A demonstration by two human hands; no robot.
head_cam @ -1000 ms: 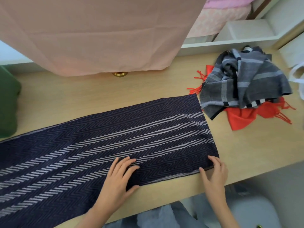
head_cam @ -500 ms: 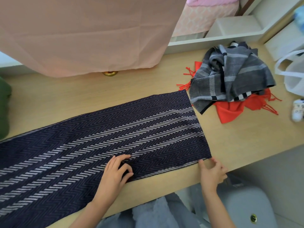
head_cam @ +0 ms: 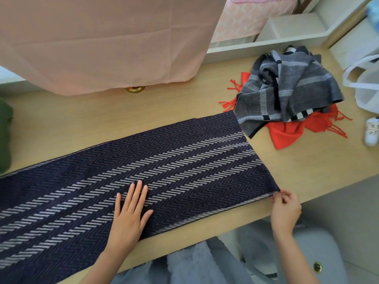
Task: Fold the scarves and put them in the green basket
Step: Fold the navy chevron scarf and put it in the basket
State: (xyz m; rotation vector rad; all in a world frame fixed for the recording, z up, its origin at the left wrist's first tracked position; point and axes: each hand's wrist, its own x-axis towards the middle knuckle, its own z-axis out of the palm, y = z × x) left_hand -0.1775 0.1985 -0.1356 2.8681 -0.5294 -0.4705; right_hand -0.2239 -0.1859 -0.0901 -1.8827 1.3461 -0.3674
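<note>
Surface: a pale wood-grain desk (head_cam: 102, 119), with a matte pink cloth (head_cam: 102, 37) hanging behind it.
Navy scarf (head_cam: 174, 156): lies flat along the desk and runs out of view at the left. It is a herringbone weave, dark with pale chevron stripes and a pale near edge.
Left hand (head_cam: 129, 214): flat on the navy scarf by its near edge, fingers straight and close together, thumb out.
Right hand (head_cam: 285, 208): at the navy scarf's near right corner, pinching it between thumb and forefinger.
Progress: early, I judge. One scarf is spread and no fold shows; two more wait.
Grey plaid scarf (head_cam: 287, 93): a soft crumpled heap touching the navy scarf's far right corner.
Red scarf (head_cam: 287, 130): under the grey one; thin and fringed.
Green basket (head_cam: 4, 136): beyond the navy scarf's far left. Only a dark green edge shows, and its inside is hidden.
</note>
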